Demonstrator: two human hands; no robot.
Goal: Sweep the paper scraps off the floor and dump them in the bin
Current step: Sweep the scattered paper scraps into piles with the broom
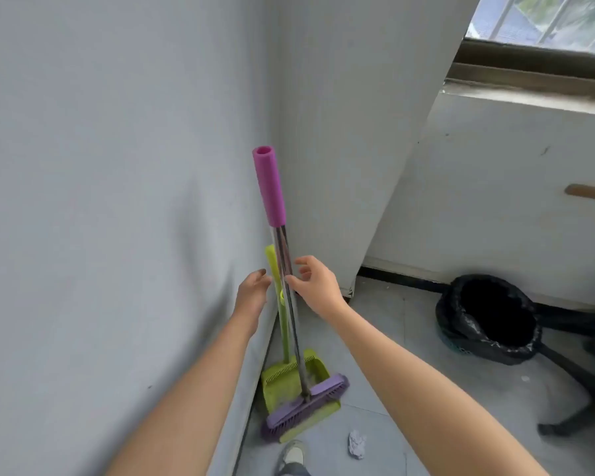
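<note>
Both arms reach toward frame centre. Right hand is at the broom, fingers spread and loosely curved, thumb tip touching the metal shaft, not closed round it. Left hand is just left of the green dustpan handle, fingers relaxed and slightly apart; contact unclear. Broom and dustpan stand upright in the wall corner, purple brush head resting in the pan, lower centre. One crumpled paper scrap lies on the floor at bottom centre. Black-bagged bin sits at right.
</note>
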